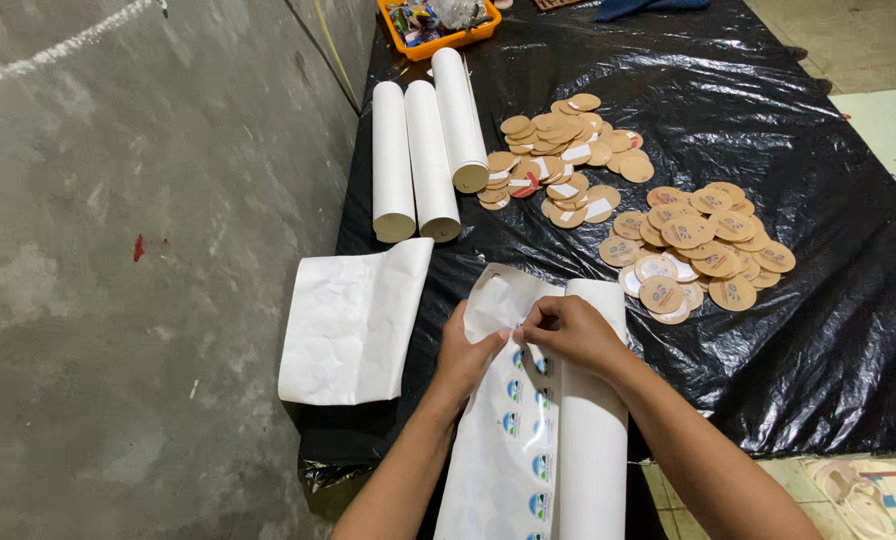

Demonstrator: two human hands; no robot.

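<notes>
My left hand (465,355) lay on the sticker sheet (508,440), with the fingers bent and pressing the paper down. My right hand (566,330) was nearly closed, and its fingertips (524,330) pinched at one small round sticker (519,357) near the top of the sheet. I could not tell if the sticker had come loose yet. The sheet lay right in front of me on the black plastic that covered the counter (818,350), and its right side curled up into a roll. More blue and white stickers ran down it in rows. To the left lay an empty white backing sheet (353,325). Farther up were three rolled white sheets (423,150) side by side. To the right were two heaps of round wooden discs (703,245), and some had stickers on them already. An orange tray (398,35) sat at the far edge. I thought a few things could go wrong. The sticker could tear or fold on itself if I pulled too fast. The sheet could slip on the shiny plastic if my left hand let up. The curled side could roll back over my fingers too.
</notes>
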